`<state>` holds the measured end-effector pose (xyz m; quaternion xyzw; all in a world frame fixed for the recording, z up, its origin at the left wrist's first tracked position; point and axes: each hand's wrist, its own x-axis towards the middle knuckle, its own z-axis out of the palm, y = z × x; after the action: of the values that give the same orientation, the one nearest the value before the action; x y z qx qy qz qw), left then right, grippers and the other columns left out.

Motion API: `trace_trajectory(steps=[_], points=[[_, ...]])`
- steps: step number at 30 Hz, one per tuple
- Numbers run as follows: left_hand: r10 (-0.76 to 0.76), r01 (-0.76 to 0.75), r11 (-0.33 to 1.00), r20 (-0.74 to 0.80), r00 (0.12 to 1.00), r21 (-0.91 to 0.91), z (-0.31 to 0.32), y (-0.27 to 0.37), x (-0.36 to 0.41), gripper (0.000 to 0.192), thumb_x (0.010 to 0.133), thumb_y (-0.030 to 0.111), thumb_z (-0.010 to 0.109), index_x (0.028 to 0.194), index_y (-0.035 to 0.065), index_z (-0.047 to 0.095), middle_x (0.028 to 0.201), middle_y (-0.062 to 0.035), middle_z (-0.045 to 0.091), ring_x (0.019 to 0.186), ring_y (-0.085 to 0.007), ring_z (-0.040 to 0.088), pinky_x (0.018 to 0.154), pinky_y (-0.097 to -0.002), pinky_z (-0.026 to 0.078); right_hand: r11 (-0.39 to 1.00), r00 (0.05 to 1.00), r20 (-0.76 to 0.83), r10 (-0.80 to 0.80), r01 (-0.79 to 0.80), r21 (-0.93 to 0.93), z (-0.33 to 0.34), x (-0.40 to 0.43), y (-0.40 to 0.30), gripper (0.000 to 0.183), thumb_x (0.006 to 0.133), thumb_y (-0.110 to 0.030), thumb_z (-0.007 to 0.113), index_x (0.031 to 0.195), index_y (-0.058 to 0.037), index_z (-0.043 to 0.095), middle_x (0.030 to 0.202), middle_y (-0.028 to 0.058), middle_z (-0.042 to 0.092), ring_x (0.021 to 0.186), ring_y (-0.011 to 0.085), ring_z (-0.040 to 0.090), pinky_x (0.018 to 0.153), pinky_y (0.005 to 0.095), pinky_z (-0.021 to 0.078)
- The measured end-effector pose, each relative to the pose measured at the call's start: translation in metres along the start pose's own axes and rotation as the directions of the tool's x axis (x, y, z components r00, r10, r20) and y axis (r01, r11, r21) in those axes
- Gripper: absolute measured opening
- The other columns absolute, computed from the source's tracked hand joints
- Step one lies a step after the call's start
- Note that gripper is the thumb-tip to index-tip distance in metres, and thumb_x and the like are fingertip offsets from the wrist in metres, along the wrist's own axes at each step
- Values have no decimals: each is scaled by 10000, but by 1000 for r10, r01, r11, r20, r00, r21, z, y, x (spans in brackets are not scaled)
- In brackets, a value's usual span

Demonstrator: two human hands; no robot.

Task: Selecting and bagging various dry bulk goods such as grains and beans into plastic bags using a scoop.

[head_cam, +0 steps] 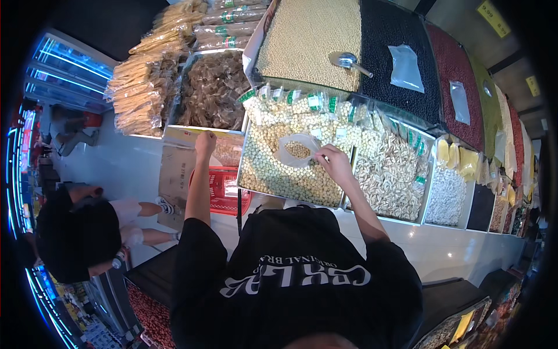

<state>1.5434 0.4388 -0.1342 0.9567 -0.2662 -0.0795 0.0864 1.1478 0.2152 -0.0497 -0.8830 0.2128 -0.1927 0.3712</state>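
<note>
My right hand pinches the rim of a clear plastic bag whose mouth gapes wide. Small round tan pieces show through the mouth; whether they lie inside the bag or under it I cannot tell. The bag is over a bin of round tan and pale dried goods, with sealed packets lined along its far side. To the left, my left hand is closed in a fist by the front edge of a bin of dark brown dried goods. Nothing shows in that fist.
A metal scoop rests on pale yellow beans, beside black beans. Sliced dried goods fill the bin at right. Below my left arm are a red basket and a cardboard box. A person stands at left.
</note>
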Motion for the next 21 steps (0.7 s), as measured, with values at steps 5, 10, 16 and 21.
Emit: trace_trajectory(steps=[5,10,16,21], points=[[2,-13,991,-85,996,-132,24,-10,31,121,719,193,599,772,108,667,782,-171,632,786,-348,613,673,-434,491,990,991,-17,135,-134,51,6,-7,-14,99,776,-105,648,826,-22,628,812,94,602,702,280,603,627,344,476],[172,-190,979,-198,965,-74,44,-6,53,124,653,165,659,769,121,670,797,-122,629,815,-317,577,733,-414,447,974,973,-14,228,-228,12,7,-4,-24,119,777,-98,661,829,0,619,806,94,606,665,232,613,532,286,490],[158,-163,987,-141,977,-18,55,-5,67,175,620,211,720,782,158,679,851,-67,612,894,-272,532,798,-405,383,954,953,23,301,-301,2,7,10,-28,95,778,-78,655,828,-6,618,797,91,601,657,220,600,530,273,474],[123,-126,992,-98,987,-24,52,0,70,185,625,239,729,786,164,680,857,-56,615,898,-264,535,809,-406,366,937,936,38,350,-350,4,6,18,-27,84,777,-60,649,828,-4,612,793,94,599,659,225,596,540,280,463]])
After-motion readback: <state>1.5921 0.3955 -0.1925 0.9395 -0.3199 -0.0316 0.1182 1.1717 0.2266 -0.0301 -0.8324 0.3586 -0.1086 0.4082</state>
